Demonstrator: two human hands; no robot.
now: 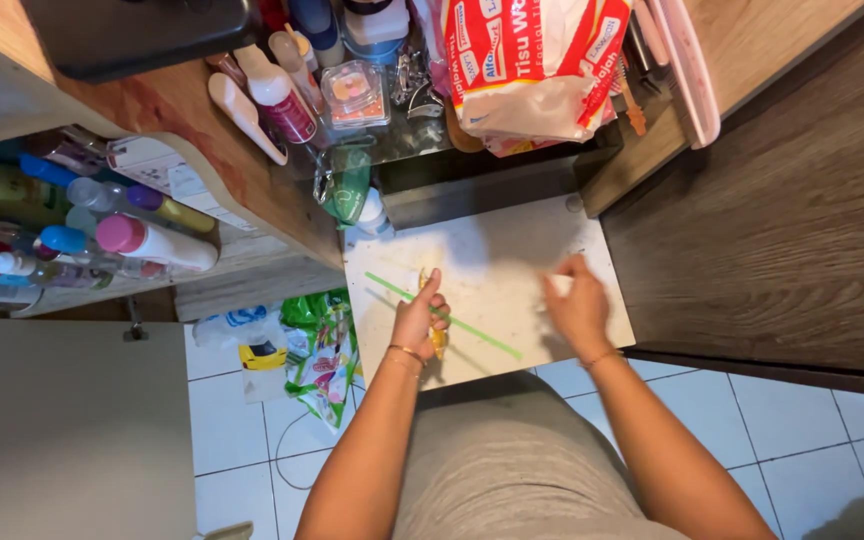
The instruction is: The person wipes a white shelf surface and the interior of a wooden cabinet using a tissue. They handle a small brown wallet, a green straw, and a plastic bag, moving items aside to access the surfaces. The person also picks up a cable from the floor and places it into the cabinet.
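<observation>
Down at the near edge of a small white counter (522, 250), two bare hands work over a thin green stick (452, 318).
Left hand (418, 318) has its fingers closed on a yellow object (437, 338) where the stick crosses it; right hand (578, 308) rests curled near the stick's other end, grip unclear. Beyond the far edge a red-and-white tissue pack (537, 65) and bottles (277, 95) crowd a shelf; colourful wrappers (324, 350) lie on the tiled floor (822, 440).

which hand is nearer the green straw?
Left. The left hand rests on the thin green straw where it crosses the white board. The right hand sits on the board, apart from the straw's lower end.
</observation>
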